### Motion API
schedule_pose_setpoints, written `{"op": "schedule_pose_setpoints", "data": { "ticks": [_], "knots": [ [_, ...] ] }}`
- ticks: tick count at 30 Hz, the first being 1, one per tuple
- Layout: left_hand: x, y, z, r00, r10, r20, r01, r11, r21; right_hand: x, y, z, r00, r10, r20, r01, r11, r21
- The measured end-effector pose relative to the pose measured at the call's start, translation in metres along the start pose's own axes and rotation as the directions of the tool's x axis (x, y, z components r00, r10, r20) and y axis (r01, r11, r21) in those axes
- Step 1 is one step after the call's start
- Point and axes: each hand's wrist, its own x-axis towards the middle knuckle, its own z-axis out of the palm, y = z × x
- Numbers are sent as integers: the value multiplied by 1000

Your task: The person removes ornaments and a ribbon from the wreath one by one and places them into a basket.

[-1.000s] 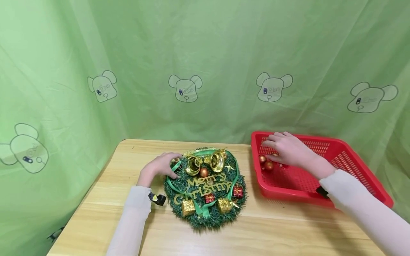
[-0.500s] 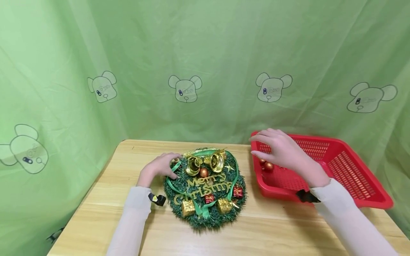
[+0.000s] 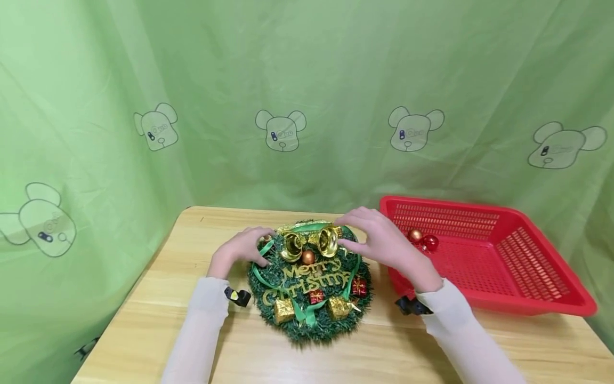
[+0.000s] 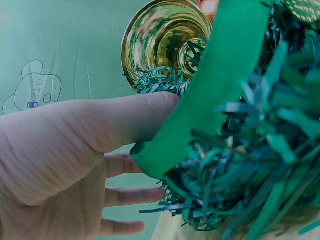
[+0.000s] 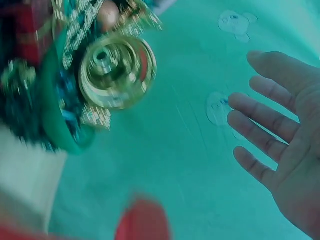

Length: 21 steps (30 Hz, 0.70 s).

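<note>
wreath [image 3: 309, 280] lies between the hands [image 3: 243, 247] [image 3: 384, 242]

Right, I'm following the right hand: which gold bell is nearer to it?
The right bell on the wreath, beside the fingers of the right hand; the left bell sits farther off, nearer the left hand.

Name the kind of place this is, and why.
Probably a curtained-off tabletop workspace, perhaps a recording booth: green sheeting printed with mouse-like heads hangs around the wood-grain table, where a red basket sits beside a decorated Christmas wreath.
</note>
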Motion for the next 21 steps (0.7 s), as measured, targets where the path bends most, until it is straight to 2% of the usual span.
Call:
{"op": "schedule_pose_setpoints", "data": {
  "ticks": [9, 21],
  "knots": [
    [2, 1, -2, 1000, 4, -7, -4, 1000, 23, 16, -6, 38, 998, -35, 57, 32, 998, 49],
    [2, 1, -1, 1000, 8, 0, -8, 999, 32, 22, -11, 69, 988, 43, 148, -51, 997, 52]
  ]
}}
